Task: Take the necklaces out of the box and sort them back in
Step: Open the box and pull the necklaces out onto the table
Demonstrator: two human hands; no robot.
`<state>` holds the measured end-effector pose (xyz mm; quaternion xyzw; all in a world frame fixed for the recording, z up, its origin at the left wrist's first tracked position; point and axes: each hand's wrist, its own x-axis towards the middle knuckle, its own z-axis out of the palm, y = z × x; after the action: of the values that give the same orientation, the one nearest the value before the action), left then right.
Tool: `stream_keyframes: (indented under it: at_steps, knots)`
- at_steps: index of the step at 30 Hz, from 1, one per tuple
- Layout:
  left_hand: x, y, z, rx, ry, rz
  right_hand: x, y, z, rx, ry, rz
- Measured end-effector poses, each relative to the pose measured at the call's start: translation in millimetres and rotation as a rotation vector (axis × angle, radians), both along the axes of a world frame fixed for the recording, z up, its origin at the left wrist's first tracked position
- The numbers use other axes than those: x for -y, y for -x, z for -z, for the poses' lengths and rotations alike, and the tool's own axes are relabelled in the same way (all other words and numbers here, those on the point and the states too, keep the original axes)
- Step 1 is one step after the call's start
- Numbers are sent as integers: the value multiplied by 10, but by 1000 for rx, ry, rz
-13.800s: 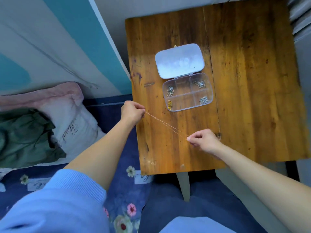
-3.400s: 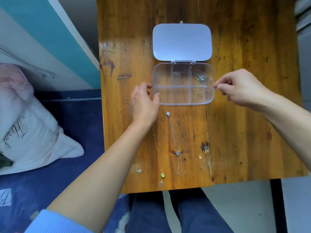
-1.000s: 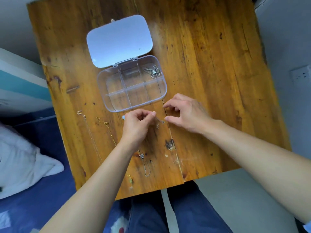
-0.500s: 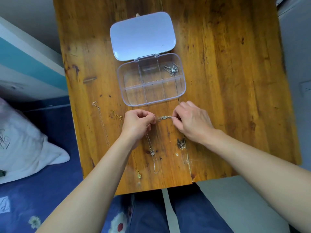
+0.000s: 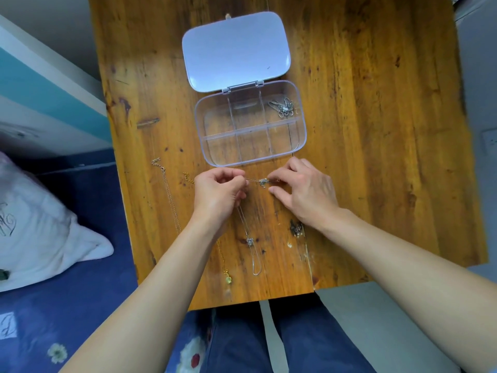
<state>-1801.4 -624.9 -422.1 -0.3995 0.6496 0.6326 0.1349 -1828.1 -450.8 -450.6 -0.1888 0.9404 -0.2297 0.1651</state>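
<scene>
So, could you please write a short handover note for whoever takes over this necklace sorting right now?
Left hand and right hand: each pinches an end of a thin silver chain necklace with a small pendant, held taut just in front of the box.
Clear plastic compartment box: lid open on the wooden table; one tangled silver necklace lies in its far right compartment, the other compartments look empty.
On the table: a pale long chain, a gold chain with yellow-green pendant, a silver chain with small charm.
Done: most necklaces taken out.
Left: lay this one down, empty the last compartment, sort all back in.
</scene>
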Motion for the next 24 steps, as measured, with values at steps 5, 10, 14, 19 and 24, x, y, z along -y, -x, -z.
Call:
stream_keyframes:
  at_steps: [5, 10, 14, 19, 24]
  knots:
    - [131, -28, -68, -34, 11, -86, -43, -1, -16, -4, -57, -35]
    - [169, -66, -149, -71, -78, -120, -143, -1, -81, 6, -101, 15]
    - [191, -119, -219, -93, -66, -72, 23, -19, -91, 30, -78, -26]
    - [324, -168, -264, -74, -4, -59, 208, -29, -25, -9, -77, -3]
    - [458, -190, -244, -74, 36, -108, -6, -18, -53, -43, -157, -25]
